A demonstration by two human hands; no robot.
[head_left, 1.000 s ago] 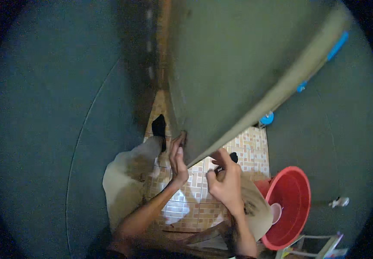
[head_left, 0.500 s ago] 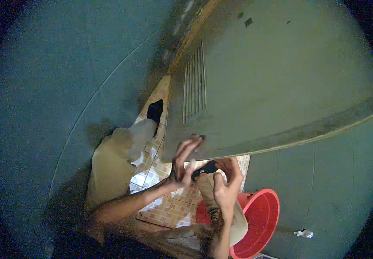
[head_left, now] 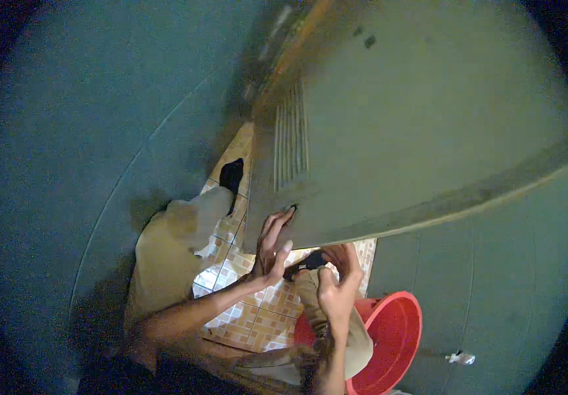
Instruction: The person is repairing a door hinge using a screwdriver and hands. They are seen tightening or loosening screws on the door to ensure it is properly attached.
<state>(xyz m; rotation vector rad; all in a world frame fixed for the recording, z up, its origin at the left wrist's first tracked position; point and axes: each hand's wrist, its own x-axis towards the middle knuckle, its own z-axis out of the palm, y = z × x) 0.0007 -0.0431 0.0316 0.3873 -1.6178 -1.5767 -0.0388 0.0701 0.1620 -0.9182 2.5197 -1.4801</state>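
A greyish-green door (head_left: pixel 415 131) with a slatted vent (head_left: pixel 291 141) fills the upper right of the view. My left hand (head_left: pixel 272 253) lies against the lower corner of its face, fingers stretched and thumb apart. Its fingertips are at a small dark spot (head_left: pixel 294 207) on the door, which may be a hole. Just past the pale door edge (head_left: pixel 395 232), my right hand (head_left: pixel 342 283) is raised with bent fingers and the thumb away from them. Those fingertips reach the edge and are partly hidden, so contact there is unclear. No held object shows in either hand.
Below right, a red plastic tub (head_left: pixel 395 342) stands beside my bent knee (head_left: pixel 361 359). A bluish-green wall (head_left: pixel 119 85) rises close on the left. Glossy patterned tiles (head_left: pixel 251 322) cover the floor. A small whitish object (head_left: pixel 461 357) is at the right wall.
The left fingertips have come to the dark spot on the door, with the hand slightly lower. The view has shifted a little; the right hand keeps nearly the same pose by the edge.
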